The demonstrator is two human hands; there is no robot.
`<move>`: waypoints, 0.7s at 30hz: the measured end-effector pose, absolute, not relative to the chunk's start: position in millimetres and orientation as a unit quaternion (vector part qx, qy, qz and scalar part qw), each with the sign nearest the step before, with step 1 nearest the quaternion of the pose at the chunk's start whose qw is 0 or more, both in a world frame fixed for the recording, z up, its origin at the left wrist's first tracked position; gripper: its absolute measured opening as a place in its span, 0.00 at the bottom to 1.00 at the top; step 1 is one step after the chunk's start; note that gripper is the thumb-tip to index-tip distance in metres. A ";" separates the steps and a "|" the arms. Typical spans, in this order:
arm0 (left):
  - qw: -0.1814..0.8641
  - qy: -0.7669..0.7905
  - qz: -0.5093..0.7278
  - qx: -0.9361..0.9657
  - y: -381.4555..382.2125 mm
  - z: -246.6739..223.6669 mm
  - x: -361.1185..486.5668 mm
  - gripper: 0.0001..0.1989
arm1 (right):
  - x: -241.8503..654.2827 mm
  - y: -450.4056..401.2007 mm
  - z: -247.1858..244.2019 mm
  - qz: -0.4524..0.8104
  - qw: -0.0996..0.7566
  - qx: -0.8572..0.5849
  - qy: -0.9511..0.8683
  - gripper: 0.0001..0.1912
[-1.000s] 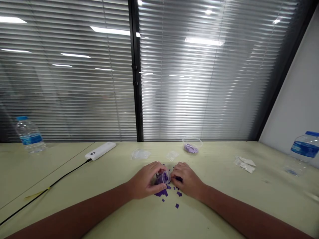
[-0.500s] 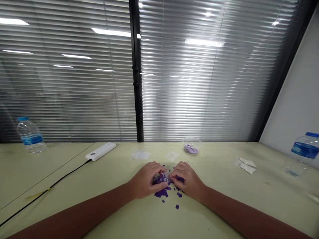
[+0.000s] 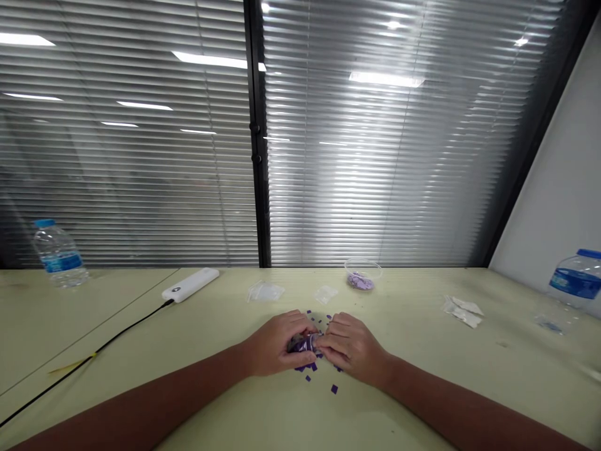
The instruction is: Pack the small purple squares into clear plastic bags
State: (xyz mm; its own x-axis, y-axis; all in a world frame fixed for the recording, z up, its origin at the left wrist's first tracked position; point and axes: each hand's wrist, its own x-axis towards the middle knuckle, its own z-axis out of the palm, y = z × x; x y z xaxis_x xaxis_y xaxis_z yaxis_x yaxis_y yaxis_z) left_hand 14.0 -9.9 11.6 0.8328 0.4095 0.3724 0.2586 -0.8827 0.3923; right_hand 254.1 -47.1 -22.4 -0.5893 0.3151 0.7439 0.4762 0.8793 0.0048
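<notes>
I have the left hand (image 3: 282,344) closed around a small clear plastic container (image 3: 302,343) with dark purple pieces inside, thumb on the near side and fingers over the far side. The container lies tipped over, its mouth facing the right hand (image 3: 354,347). I see the right hand's fingers curled in at that mouth; whether they pinch anything I cannot tell, as the fingertips are partly hidden.

Around and between my two grips, small dark purple square flakes (image 3: 334,389) are scattered on the pale yellow-green table (image 3: 235,407), one of the larger ones just on the near side of the right hand. Beyond the grips lie two clear thin plastic pieces, the left one (image 3: 265,291) and the right one (image 3: 325,294), and a clear round plastic tub (image 3: 364,266) with lilac bits (image 3: 360,282) in it. Well left of the left grip rests a white power bank (image 3: 190,285) on a black cable (image 3: 126,332); well right of the right grip, a crumpled white wrapper (image 3: 462,311). A blue-capped water bottle stands farther out on each side, left (image 3: 61,257) and right (image 3: 575,282).
</notes>
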 end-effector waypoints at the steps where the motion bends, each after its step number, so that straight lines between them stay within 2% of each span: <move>1: 0.166 0.178 0.228 0.943 -9.9 11.7 14.0 0.16 | 254.1 -46.5 -23.7 -0.100 0.397 -0.224 -0.885 0.06; 8: 0.155 0.191 0.233 0.941 -9.2 8.8 13.3 0.17 | 253.0 -44.1 -25.3 -0.054 0.441 -0.230 -0.866 0.07; 11: 0.162 0.213 0.243 0.932 -6.8 6.2 11.9 0.18 | 252.4 -45.3 -22.4 -0.020 0.424 -0.270 -0.864 0.06; 15: 0.206 0.255 0.253 0.910 -2.1 3.6 10.0 0.18 | 252.8 -46.3 -20.4 0.013 0.408 -0.338 -0.848 0.05; 18: 0.254 0.291 0.265 0.883 1.0 2.3 10.0 0.18 | 253.9 -47.7 -20.1 0.032 0.435 -0.364 -0.823 0.11; 21: 0.294 0.312 0.275 0.861 4.0 0.6 10.6 0.19 | 254.5 -48.3 -20.2 0.031 0.430 -0.367 -0.824 0.12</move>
State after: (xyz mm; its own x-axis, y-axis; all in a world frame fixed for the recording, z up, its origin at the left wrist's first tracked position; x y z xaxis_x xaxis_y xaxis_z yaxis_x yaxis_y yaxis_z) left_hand 10.6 4.0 0.6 0.6541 0.6982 0.2910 0.3749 -0.6334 0.6770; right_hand 254.5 -48.3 -20.2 -0.3614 0.6322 0.6853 0.5783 0.7286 -0.3671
